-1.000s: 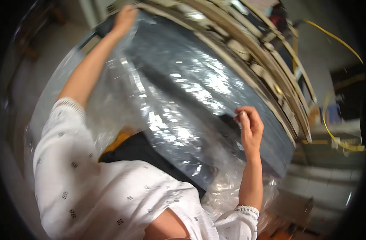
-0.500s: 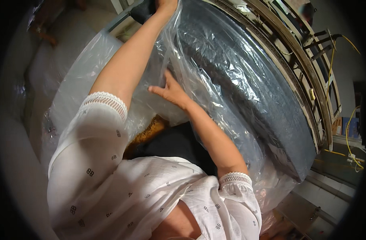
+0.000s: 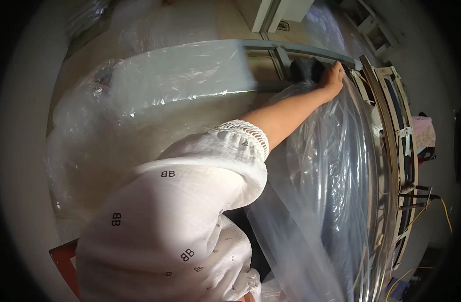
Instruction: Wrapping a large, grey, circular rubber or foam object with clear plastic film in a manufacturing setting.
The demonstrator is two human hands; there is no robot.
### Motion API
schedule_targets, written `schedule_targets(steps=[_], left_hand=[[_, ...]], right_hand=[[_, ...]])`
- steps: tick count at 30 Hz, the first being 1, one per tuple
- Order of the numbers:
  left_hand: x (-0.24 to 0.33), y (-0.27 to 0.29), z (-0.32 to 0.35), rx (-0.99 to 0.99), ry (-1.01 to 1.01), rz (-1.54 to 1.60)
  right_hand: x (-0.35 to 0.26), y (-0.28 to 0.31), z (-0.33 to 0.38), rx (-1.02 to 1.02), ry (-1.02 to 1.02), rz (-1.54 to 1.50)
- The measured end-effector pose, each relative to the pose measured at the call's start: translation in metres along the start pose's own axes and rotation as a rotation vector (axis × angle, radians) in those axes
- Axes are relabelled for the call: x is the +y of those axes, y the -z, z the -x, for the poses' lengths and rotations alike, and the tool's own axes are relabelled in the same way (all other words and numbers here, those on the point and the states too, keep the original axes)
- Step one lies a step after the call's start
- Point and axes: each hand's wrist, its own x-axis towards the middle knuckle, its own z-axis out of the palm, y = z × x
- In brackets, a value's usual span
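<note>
Our left hand (image 3: 332, 78) now grips the clear plastic sheet (image 3: 321, 181) at the dark panel's (image 3: 305, 68) far corner, where it was flat half a second ago; right hand gone from view.

pale floor (image 3: 155, 126) (clear plastic sheeting (image 3: 165, 80) lies across it)

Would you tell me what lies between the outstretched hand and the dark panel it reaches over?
In the head view, clear plastic sheeting lies between the left hand and the dark panel, draped over the panel under the fingers.
</note>
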Motion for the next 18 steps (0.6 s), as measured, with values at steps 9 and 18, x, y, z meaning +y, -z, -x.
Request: schedule_targets(steps=[9, 18], left_hand=[[-0.005, -0.007, 0.006, -0.029, 0.083, -0.076], [0.009, 0.006, 0.010, -0.614, 0.115, -0.194]], right_hand=[[-0.041, 0.138, 0.001, 0.346, 0.441, 0.469], [-0.090, 0.385, 0.288, 1.385, 0.655, 1.039]])
